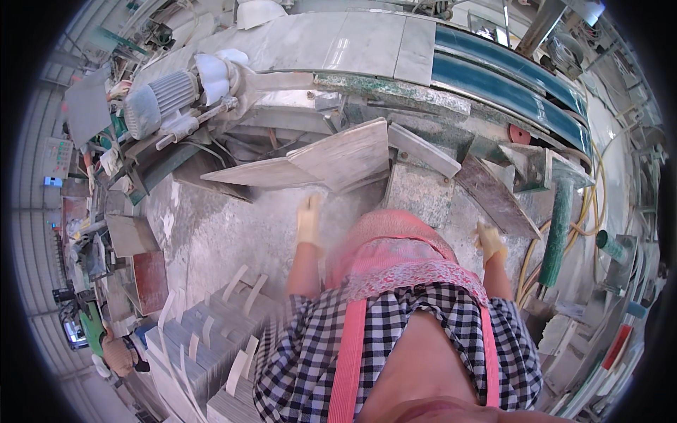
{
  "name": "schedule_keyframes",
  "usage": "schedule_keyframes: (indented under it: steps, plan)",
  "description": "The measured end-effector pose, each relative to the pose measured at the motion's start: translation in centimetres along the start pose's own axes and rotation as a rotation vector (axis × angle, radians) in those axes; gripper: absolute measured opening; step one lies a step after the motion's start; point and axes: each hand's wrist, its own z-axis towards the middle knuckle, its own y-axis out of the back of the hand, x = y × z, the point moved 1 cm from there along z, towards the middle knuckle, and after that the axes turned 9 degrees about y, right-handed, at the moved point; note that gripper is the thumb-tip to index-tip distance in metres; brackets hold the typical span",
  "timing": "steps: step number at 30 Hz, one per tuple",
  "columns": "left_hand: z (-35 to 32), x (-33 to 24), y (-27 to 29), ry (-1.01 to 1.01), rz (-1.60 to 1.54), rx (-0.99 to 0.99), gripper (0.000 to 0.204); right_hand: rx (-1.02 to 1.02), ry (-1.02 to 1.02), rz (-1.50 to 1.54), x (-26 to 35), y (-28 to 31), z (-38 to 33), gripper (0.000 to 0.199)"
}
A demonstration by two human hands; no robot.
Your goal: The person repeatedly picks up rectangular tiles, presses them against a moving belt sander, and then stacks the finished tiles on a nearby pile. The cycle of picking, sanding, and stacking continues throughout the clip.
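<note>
While the person stands facing the leaning slabs, the hands: both in pale yellowish gloves, the left hand (308,220) near the slabs' lower edge, the right hand (489,244) beside a narrow plank-like piece (497,197); no held item shows, and whether the fingers are open or curled cannot be told.
Leaning slabs (345,154): pale grey, overlapping, tilted against the machine frame (395,93) ahead of the person.
Likely handling: probably heavy, stiff and brittle, with corners that could chip; dust may make the faces slippery.
Where to hold: best by two opposite edges, well apart, kept near upright to spare them bending.
Floor (233,229): grey, stained and dusty-looking.
Room: a cluttered workshop, with a ribbed motor (162,103) ahead-left, blue belts (493,77) ahead-right, bundled tile stacks (185,345) at lower left, a green post (557,233) and yellow hose (599,194) at right.
</note>
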Motion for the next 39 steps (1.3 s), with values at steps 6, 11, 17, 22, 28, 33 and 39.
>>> schedule_keyframes:
  steps: [6,11,17,22,28,33,39]
  plan:
    - [6.5,-12.7,-11.1,-0.414,0.070,0.078,0.028,0.074,-0.160,0.174,-17.4,-4.7,-2.1,0.050]
    - [10.7,-20.4,-15.7,-0.725,0.097,0.162,0.024,-0.163,-0.392,0.454,-23.6,-3.7,-3.6,0.041]
    - [17.3,-28.2,-18.8,-0.977,0.331,0.090,0.031,-0.432,-0.225,0.074,-5.3,11.2,3.2,0.033]
    - [23.3,-31.9,-21.4,-1.039,0.533,0.040,0.042,-0.722,0.533,-0.444,19.4,17.2,9.5,0.043]
    - [24.7,-32.0,-25.3,-1.078,0.635,-0.060,0.050,-0.455,0.265,0.230,37.8,15.9,20.9,0.063]
    - [23.7,-35.0,-27.5,-1.052,0.719,-0.064,0.052,-0.409,0.448,-0.137,42.9,14.1,31.8,0.061]
    - [19.8,-37.1,-30.8,-0.998,0.753,-0.050,0.051,-0.450,0.139,-0.344,42.9,18.7,34.2,0.055]
